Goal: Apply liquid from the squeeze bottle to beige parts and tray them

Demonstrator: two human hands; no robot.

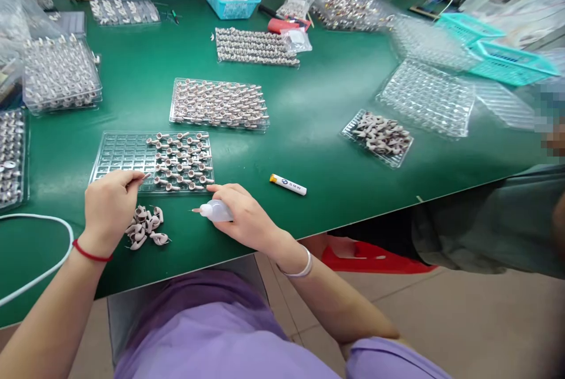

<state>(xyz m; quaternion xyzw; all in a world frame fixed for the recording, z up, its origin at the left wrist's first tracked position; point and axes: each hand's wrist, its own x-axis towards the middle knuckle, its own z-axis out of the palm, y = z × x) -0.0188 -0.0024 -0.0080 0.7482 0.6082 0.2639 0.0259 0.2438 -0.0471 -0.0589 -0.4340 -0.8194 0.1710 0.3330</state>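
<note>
The green counter (309,132) carries one clear tray (123,158), its lower left corner hidden behind the left hand (110,199). The right hand (247,217) curls round one bottle (217,210); the left pinches one piece (146,176), only its pale tip showing. One heap (148,223) lies before the tray, roughly a dozen curved beige pieces (159,239), overlapping too much to count. Similar ones fill the tray's right half. The bottle is translucent, white-capped, thin-tipped, its base hidden.

BMW tube (288,185): just chilling right of the right fingers (233,193)
White cable (67,227): curves left of the left fingers (126,179)
Blue basket (233,10): way past both, lol
</note>
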